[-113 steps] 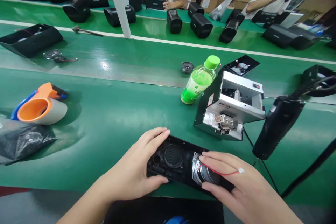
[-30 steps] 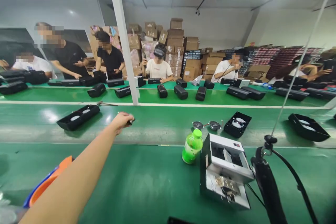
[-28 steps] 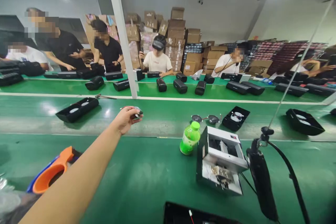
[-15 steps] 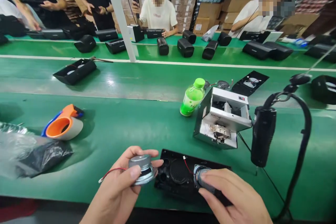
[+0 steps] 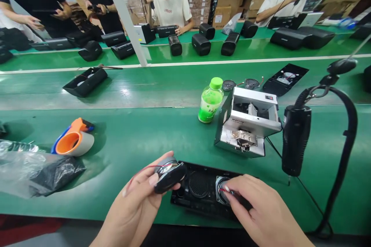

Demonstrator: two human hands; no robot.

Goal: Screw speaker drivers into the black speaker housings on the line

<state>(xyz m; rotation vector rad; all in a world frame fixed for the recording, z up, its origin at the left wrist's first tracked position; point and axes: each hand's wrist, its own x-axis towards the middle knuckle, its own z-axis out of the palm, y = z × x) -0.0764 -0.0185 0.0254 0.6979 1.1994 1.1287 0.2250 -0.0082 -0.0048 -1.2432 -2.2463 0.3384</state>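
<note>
One speaker (image 5: 170, 177) is gripped in the left hand (image 5: 136, 202), another speaker (image 5: 220, 191) in the right hand (image 5: 257, 202) at the black panel (image 5: 199, 205). Careless tilting could trap the red wire (image 5: 145, 168).

Grn-cap btl (image 5: 210, 102) stands upright, tape disp. (image 5: 84, 143) nr plastic bag (image 5: 43, 173).

Bright light is filling the view, while glare is glinting off the green belt (image 5: 162, 88) (a small whitish patch). Soft shadows are pooling beside the tape dispenser (image 5: 75, 139), and wide-angle distortion is stretching the edges.
</note>
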